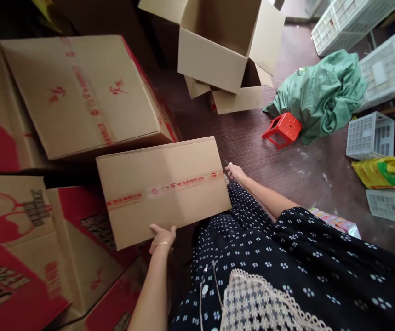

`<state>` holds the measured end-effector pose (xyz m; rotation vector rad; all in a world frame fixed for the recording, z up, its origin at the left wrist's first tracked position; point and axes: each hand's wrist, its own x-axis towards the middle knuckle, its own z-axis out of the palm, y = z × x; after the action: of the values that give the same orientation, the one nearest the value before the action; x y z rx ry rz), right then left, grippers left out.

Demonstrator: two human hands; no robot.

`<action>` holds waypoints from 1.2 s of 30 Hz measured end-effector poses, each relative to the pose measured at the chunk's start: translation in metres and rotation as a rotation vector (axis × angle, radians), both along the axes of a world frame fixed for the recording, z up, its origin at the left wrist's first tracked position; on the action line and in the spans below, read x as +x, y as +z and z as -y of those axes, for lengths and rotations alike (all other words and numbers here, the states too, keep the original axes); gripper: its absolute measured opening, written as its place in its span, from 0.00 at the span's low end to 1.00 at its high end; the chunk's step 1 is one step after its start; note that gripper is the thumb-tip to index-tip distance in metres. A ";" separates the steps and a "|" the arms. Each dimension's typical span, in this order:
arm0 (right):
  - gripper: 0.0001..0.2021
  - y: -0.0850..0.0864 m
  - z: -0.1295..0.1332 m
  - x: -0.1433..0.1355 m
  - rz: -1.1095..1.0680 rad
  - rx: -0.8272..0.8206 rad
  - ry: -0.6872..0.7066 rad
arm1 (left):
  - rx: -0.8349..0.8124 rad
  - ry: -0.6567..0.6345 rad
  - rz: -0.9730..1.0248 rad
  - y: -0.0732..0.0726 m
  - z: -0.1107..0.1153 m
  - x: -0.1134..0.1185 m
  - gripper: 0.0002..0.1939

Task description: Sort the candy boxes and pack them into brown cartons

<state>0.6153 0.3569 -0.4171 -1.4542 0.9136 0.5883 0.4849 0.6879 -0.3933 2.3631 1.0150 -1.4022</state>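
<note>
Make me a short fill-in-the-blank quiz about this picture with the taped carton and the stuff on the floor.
1. The strip of tape along the sealed carton is printed in ____.
2. The left hand grips the carton's near ____.
3. The small stool tipped over on the floor is ____.
4. Beside the stool lies a crumpled ____ sheet.

Missing words: red; edge; red; green

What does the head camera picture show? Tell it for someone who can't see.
A person holds a taped cardboard box, left hand under its near edge, right hand at the tape's end. Printed cartons are stacked on the left; a red stool lies on the floor.
</note>
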 end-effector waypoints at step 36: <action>0.18 -0.014 0.010 -0.011 0.050 -0.364 0.854 | -0.464 -1.626 0.228 0.009 0.207 0.260 0.23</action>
<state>0.6046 0.3473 -0.4314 -2.1872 0.3229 1.0313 0.7453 0.4806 -0.3846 2.6409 -1.5076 -1.2492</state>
